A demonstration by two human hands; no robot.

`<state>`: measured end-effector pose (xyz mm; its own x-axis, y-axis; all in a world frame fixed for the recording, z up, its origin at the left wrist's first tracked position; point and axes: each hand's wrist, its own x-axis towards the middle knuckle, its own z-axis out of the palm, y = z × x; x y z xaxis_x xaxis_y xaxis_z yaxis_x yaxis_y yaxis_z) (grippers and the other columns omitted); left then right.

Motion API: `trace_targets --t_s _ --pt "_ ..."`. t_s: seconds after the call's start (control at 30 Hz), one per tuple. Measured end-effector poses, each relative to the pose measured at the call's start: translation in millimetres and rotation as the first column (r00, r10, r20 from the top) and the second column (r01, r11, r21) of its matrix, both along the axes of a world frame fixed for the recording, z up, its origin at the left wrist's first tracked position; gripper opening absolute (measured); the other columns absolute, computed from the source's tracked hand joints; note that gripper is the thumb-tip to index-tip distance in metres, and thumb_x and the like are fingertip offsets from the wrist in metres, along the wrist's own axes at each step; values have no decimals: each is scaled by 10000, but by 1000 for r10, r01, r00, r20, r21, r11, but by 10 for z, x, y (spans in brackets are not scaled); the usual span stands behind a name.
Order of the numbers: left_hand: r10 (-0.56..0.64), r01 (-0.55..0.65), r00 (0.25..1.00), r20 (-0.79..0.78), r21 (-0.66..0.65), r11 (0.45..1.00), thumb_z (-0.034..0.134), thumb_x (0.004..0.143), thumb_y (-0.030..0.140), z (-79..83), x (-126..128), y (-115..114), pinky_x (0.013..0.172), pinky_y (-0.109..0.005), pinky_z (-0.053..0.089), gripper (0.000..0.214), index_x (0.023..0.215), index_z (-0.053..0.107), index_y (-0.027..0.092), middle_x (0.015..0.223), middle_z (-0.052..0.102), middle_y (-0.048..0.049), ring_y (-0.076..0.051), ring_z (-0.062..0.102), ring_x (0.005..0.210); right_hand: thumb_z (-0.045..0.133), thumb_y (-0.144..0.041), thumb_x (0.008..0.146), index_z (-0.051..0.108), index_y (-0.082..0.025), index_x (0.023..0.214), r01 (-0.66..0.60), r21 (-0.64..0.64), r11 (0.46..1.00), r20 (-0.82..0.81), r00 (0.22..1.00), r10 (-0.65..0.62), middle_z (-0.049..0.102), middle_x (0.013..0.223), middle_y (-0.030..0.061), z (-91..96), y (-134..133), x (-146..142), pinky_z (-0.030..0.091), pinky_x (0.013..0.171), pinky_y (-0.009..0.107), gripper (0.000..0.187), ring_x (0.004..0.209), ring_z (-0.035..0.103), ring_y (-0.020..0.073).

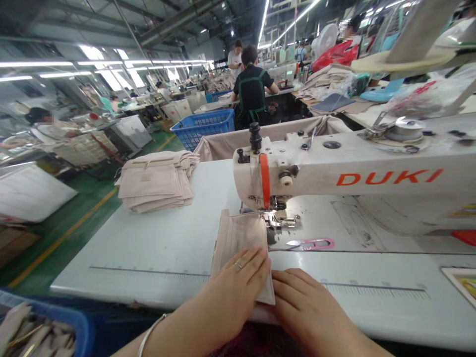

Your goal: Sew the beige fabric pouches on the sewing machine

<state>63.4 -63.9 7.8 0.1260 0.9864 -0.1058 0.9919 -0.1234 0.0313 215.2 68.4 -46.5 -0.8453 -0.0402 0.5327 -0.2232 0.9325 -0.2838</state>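
One beige fabric panel [243, 230], in the head view, lying flat on the white table [159, 238] near the middle, far right corner at the presser foot [280, 219] of the sewing machine [327, 173]; whether tucked beneath, too small to tell. Long right edge roughly in line with the foot, a placing suited, by judgement, to keeping that edge straight. Left hand [240, 280] palm down over the near part of the panel, fingers straight and pressed together, not visibly pinching; broad contact, likely for spreading pressure and preventing wrinkles. Right hand [307, 302] low at the panel's right edge, fingers extended and close together, tips beside the cloth, probably as a guard against sideways drift; thumb hidden, hence impossible to tell whether pinching.

Note the pink thread snips [314, 244] just right of the panel, off the cloth yet close to the right fingers, presumably for quick pick-up. Farther left, a stack of beige pieces [156, 181] on the table, apart from the panel, seemingly near enough to reach without crowding. Along the near edge, a printed ruler scale [148, 270], handy for checking lengths. At lower left, a blue bin [82, 325] with more cloth; beyond the table, a blue basket [208, 126] and a co-worker [253, 91], back turned.
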Motion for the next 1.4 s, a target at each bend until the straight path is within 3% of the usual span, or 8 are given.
trace_targets --t_s 0.27,0.47,0.67,0.73,0.87,1.1,1.3,1.4 --pt "19 -20 999 -38 -8 1000 410 930 209 -127 -40 -131 1225 -492 191 673 1547 161 109 1622 93 -128 -308 115 1494 371 -147 999 642 -169 873 -4 -20 1000 -102 995 1 676 884 59 -15 -19 12 491 808 319 299 888 607 184" --pt "47 -40 987 155 -46 998 426 932 168 -25 -130 -47 1222 -534 172 653 1543 196 138 1612 154 -111 -288 143 1491 379 -159 1001 659 -178 883 -3 -30 1000 -75 997 1 688 874 59 18 1 -4 509 800 318 304 900 617 186" --pt "290 -335 747 598 -37 941 356 1001 142 363 -398 -4 1187 -385 329 509 1488 362 288 1531 400 -17 -179 385 1409 390 -214 1030 646 -157 1133 -40 -71 997 -38 999 37 705 1040 74 94 57 35 513 825 328 282 983 621 191" --pt "262 -279 804 534 -51 959 400 962 109 346 -369 -9 1190 -383 322 567 1501 333 272 1557 350 -18 -182 348 1428 393 -205 1028 657 -154 1072 -34 -82 996 -60 998 30 709 1022 69 94 56 28 511 826 320 273 971 625 188" --pt "90 -79 978 190 -65 995 426 802 11 82 -180 -32 1213 -448 261 773 1536 224 148 1610 168 -88 -247 184 1484 361 -169 1025 667 -164 960 -4 -67 998 -97 995 -2 708 926 59 53 29 -4 504 806 307 313 920 629 180" --pt "17 -17 1000 -14 1 1000 436 810 66 -150 -157 -42 1232 -442 194 789 1544 145 87 1625 79 -124 -282 93 1499 364 -149 1011 678 -168 932 41 -47 998 -75 996 -45 700 919 61 -3 2 -13 486 806 312 324 930 623 193" --pt "9 -9 1000 -6 68 998 416 952 189 -120 -240 59 1216 -436 229 606 1517 227 82 1602 222 -141 -282 200 1479 364 -219 1035 677 -176 1021 53 -96 994 -53 997 -58 701 1035 51 37 -12 -32 473 861 331 316 1012 607 202" --pt "45 -50 998 42 107 993 433 981 241 -68 -207 54 1110 -442 393 423 1386 449 118 1427 499 -141 -281 462 1307 413 -195 1018 661 -187 1102 22 -149 989 -17 1000 -24 696 1072 35 125 64 41 477 879 311 262 1028 602 178"
